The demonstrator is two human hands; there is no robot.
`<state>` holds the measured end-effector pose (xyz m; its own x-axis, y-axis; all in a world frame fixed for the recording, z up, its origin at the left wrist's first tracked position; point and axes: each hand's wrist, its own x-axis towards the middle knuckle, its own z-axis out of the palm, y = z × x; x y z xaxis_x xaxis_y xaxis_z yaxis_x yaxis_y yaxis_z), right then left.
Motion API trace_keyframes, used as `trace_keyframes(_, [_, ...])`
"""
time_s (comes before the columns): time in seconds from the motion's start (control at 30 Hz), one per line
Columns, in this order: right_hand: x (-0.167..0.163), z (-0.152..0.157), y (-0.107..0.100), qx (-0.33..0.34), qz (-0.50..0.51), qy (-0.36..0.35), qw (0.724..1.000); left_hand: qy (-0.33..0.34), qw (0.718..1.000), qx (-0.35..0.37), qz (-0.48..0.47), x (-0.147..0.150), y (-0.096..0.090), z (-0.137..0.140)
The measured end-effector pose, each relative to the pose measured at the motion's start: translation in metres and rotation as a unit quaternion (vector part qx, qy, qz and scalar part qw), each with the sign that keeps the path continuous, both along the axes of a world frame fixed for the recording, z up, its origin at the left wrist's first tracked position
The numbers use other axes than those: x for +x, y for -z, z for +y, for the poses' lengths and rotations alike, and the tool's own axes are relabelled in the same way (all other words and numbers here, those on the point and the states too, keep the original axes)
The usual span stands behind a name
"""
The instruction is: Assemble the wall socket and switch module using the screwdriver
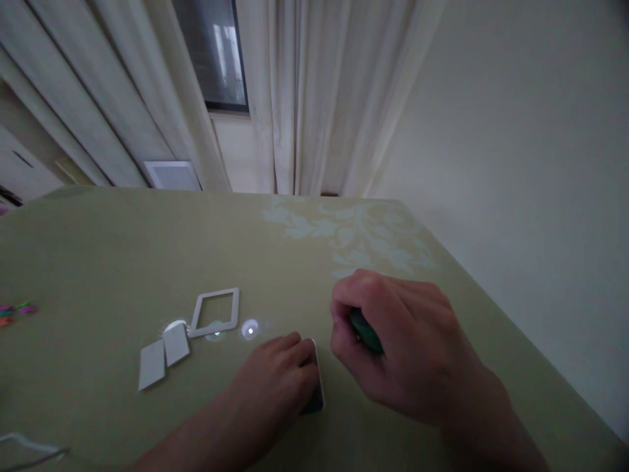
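My left hand rests low over a dark, flat rectangular piece with a white rim, fingers curled onto it. Much of that piece is hidden beneath the hand, so its kind is unclear. To its right, my right hand is raised above the table, its fingers wrapped around a dark green object. Only a short rounded part of this object shows inside the fist. Left of my hands lie a white rectangular frame with an open middle and two white cards, one partly touching the other.
The table has a smooth green cover with a pale leaf pattern at the far right. Small coloured pieces lie at the left edge, and a pale cord-like thing at lower left. Curtains and a wall border the table.
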<state>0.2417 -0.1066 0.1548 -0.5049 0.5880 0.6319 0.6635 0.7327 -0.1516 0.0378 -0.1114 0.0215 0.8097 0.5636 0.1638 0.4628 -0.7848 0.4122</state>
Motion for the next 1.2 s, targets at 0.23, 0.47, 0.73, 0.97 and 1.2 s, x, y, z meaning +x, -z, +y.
trace_keyframes(0.23, [0.000,0.007,0.006,0.041,0.030,0.008,0.999,-0.023,0.999,0.004,0.036,-0.001,-0.013,-0.003])
trace_keyframes(0.47, [-0.003,0.024,0.017,0.034,0.199,0.001,0.979,-0.139,0.989,-0.048,-0.028,-0.061,0.026,-0.011])
trace_keyframes(0.73, [-0.032,0.038,0.052,-0.048,0.338,-0.053,0.938,-0.218,0.971,-0.061,-0.083,-0.102,0.053,-0.011])
trace_keyframes(0.97, [-0.048,0.040,0.067,-0.061,0.331,-0.073,0.939,-0.190,0.975,-0.058,-0.100,-0.094,0.052,-0.009])
trace_keyframes(1.2, [-0.052,0.043,0.075,-0.075,0.312,-0.079,0.944,-0.190,0.975,-0.075,-0.087,-0.094,0.053,-0.013])
